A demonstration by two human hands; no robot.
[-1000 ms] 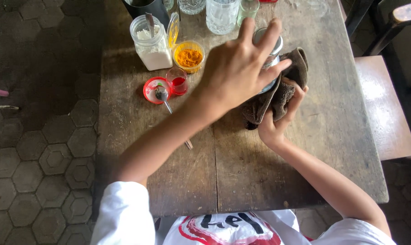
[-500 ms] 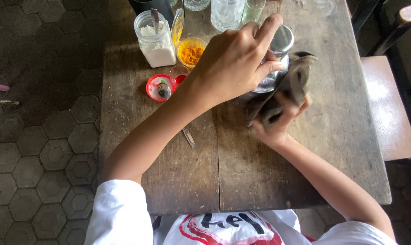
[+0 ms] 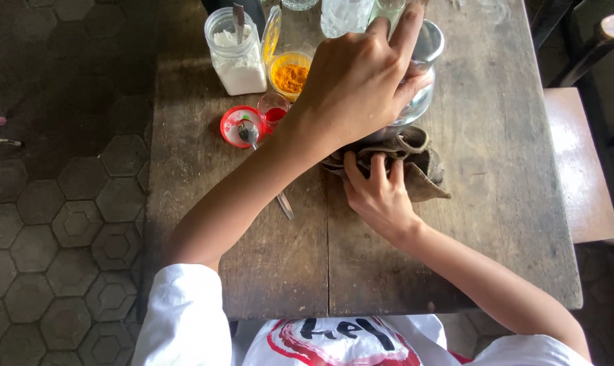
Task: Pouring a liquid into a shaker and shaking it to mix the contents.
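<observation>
Left hand [image 3: 357,88] grips the clear, likely fragile, slippery glass jar [image 3: 422,74] by its rim, upper centre; right hand [image 3: 381,193] clutches the soft brown cloth [image 3: 425,169].

left arm runs up from the white sleeve at lower left, bare forearm slanting to upper right, wrist bent a little. left hand [image 3: 357,85] is arched, knuckles up, back of the hand to the camera, index finger stretched straight and highest, the other fingers curled down and gripping, thumb tucked out of sight beneath the palm. right arm comes in from lower right, forearm slanting up-left. right hand [image 3: 380,196] sits just below the left hand's fingers, palm down, its fingers [image 3: 376,169] pointing up, bent at the tips and pinching shut.
</observation>
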